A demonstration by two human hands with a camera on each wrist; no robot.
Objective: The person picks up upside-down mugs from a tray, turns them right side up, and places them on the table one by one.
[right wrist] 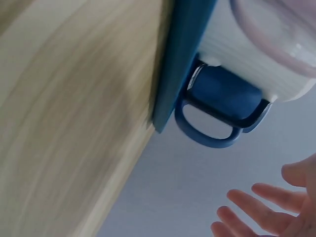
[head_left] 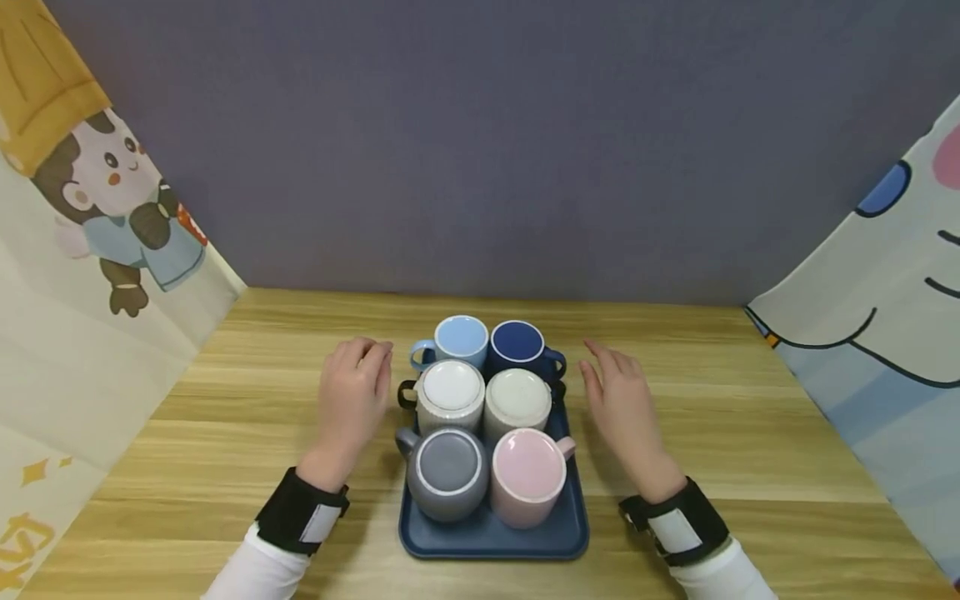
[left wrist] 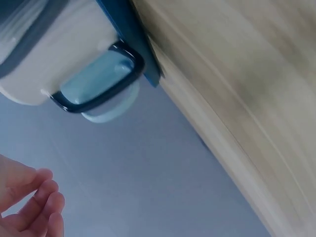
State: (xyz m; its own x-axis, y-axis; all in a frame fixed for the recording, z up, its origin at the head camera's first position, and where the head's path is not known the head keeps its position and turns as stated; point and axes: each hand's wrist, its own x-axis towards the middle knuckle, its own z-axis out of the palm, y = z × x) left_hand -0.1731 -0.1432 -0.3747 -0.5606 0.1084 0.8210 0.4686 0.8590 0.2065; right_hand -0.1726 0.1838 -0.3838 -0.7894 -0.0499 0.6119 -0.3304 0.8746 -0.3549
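Observation:
A navy tray point(head_left: 495, 546) carries several mugs that appear to stand upside down, bases up. At the back are a light blue mug point(head_left: 461, 337) and a dark blue mug point(head_left: 517, 342). Two whitish mugs with black handles, the left one point(head_left: 450, 387) and the right one point(head_left: 519, 402), fill the middle. In front are a grey mug point(head_left: 448, 471) and a pink mug point(head_left: 528, 475). Left of the tray, my left hand point(head_left: 351, 400) hovers with loosely bent fingers, holding nothing. My right hand point(head_left: 621, 404), fingers extended, is near the dark blue mug's handle without touching it.
The tray sits on a wood-grain table point(head_left: 247, 417). A grey-purple panel point(head_left: 480, 150) rises behind it. Cartoon-printed cloths hang at the left point(head_left: 60, 333) and right point(head_left: 885, 325). Both wrists wear black straps.

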